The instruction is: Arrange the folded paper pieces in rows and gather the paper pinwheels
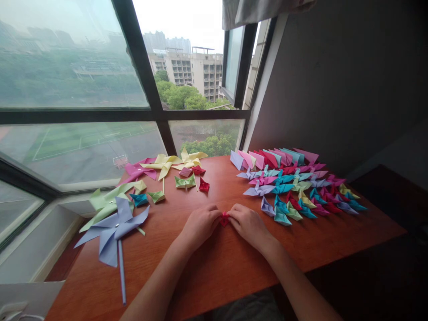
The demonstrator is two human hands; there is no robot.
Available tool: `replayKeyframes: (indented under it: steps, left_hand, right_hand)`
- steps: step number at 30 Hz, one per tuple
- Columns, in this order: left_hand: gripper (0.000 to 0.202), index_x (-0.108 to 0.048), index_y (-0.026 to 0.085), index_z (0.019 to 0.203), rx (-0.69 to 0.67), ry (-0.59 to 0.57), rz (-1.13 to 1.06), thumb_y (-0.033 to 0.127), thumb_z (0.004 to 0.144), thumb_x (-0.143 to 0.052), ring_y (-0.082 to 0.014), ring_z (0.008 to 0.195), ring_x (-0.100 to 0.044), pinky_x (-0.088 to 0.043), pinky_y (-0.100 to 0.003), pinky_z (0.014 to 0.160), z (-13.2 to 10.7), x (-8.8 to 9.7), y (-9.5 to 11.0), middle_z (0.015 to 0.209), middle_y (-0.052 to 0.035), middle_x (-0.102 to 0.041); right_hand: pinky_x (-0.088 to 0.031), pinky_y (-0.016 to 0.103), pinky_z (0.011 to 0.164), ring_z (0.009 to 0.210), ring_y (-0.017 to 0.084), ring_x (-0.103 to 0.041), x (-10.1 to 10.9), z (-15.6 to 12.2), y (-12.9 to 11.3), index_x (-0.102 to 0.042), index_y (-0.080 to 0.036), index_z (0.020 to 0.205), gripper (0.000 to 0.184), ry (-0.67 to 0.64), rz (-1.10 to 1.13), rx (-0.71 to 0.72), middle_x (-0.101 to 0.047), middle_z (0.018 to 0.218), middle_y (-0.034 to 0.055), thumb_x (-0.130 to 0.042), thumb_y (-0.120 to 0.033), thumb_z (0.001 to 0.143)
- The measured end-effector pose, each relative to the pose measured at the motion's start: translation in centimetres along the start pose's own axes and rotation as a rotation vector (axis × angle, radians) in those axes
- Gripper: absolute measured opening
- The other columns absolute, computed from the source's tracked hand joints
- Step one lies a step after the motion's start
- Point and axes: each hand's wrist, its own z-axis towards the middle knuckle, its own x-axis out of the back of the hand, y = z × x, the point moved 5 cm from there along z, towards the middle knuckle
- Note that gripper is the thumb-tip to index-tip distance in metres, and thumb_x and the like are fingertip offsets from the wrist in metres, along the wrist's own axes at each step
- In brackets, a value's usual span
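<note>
My left hand [199, 224] and my right hand [248, 223] meet at the middle of the wooden table [217, 263], fingers curled. Between their fingertips they pinch a small red folded paper piece [224, 219], pressed down on the tabletop. Most of the piece is hidden by my fingers. Both forearms reach in from the bottom edge.
Paper pinwheels lie at the left: a lilac one [113, 229], a green one [107, 200], pink [137, 170] and yellow ones [174, 162]. Small folded pieces [190, 178] sit behind my hands. Several rows of coloured folded shapes [294, 187] cover the right. A window [100, 89] stands behind.
</note>
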Motion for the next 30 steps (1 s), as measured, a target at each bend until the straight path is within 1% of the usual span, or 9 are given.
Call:
replayKeyframes:
  steps: [4,7,12,16,19,22,26,30]
  left_hand:
    - [0.024,-0.068,0.019,0.089,0.006,-0.026,0.063,0.023,0.098,-0.046,-0.0162,0.076,-0.06,-0.043,-0.025,0.068,0.2,-0.4,0.7,0.089,-0.0045,-0.064]
    - [0.023,-0.066,0.018,0.087,0.027,-0.033,0.095,0.022,0.097,-0.046,-0.0173,0.077,-0.06,-0.044,-0.026,0.067,0.4,-0.5,1.2,0.089,-0.0049,-0.064]
    - [0.019,-0.065,0.018,0.088,0.039,-0.05,0.1,0.019,0.096,-0.047,-0.0183,0.081,-0.061,-0.044,-0.027,0.07,0.5,-0.5,1.4,0.091,-0.0051,-0.064]
    - [0.019,-0.065,0.018,0.085,0.015,-0.044,0.093,0.018,0.095,-0.049,-0.0174,0.077,-0.06,-0.043,-0.027,0.068,0.5,-0.4,1.4,0.087,-0.0041,-0.064]
    - [0.022,-0.067,0.019,0.085,0.014,-0.001,0.066,0.023,0.096,-0.048,-0.0172,0.075,-0.06,-0.042,-0.026,0.067,0.4,-0.1,1.1,0.087,-0.0039,-0.064]
    - [0.026,-0.069,0.02,0.088,0.012,0.029,0.001,0.028,0.098,-0.047,-0.0166,0.076,-0.061,-0.042,-0.026,0.067,0.2,0.2,0.7,0.088,-0.0043,-0.066]
    - [0.023,-0.07,0.022,0.09,-0.015,0.022,-0.078,0.024,0.096,-0.048,-0.0149,0.076,-0.062,-0.041,-0.024,0.068,0.0,0.8,0.4,0.09,-0.0029,-0.068]
    - [0.019,-0.069,0.022,0.091,-0.006,0.021,-0.118,0.021,0.094,-0.05,-0.0153,0.078,-0.064,-0.041,-0.023,0.069,0.0,1.2,0.0,0.089,-0.0019,-0.07]
  right_hand:
    - [-0.039,0.024,0.067,0.081,0.014,-0.06,-0.2,0.1,-0.6,-0.068,-0.022,0.092,0.024,-0.001,-0.09,0.022,-0.064,0.091,0.0023,-0.047,-0.028,0.1]
    - [-0.037,0.024,0.065,0.08,0.014,-0.059,-0.3,0.1,-0.6,-0.067,-0.022,0.089,0.021,0.009,-0.118,0.023,-0.063,0.089,0.0019,-0.049,-0.025,0.098]
    - [-0.037,0.024,0.068,0.08,0.014,-0.058,-0.5,0.0,-0.5,-0.067,-0.022,0.086,0.021,0.054,-0.092,0.021,-0.063,0.087,0.0014,-0.05,-0.024,0.098]
    - [-0.038,0.024,0.069,0.079,0.014,-0.058,-0.5,-0.1,-0.7,-0.066,-0.022,0.082,0.023,0.07,-0.112,0.025,-0.063,0.084,0.001,-0.05,-0.023,0.098]
    - [-0.038,0.025,0.068,0.079,0.014,-0.059,-0.2,-0.2,-0.9,-0.067,-0.022,0.084,0.022,0.093,-0.111,0.028,-0.063,0.084,0.0012,-0.051,-0.027,0.098]
    - [-0.04,0.025,0.069,0.079,0.014,-0.06,0.1,-0.4,-1.0,-0.069,-0.023,0.09,0.022,0.128,-0.076,0.033,-0.065,0.087,0.0017,-0.05,-0.03,0.098]
    - [-0.042,0.025,0.071,0.081,0.014,-0.062,0.4,-0.9,-0.7,-0.07,-0.023,0.092,0.021,0.18,-0.021,0.039,-0.067,0.085,0.0017,-0.05,-0.028,0.098]
    - [-0.043,0.026,0.075,0.083,0.016,-0.064,0.4,-1.6,-0.1,-0.07,-0.023,0.093,0.018,0.215,0.02,0.048,-0.069,0.085,0.0019,-0.053,-0.026,0.097]
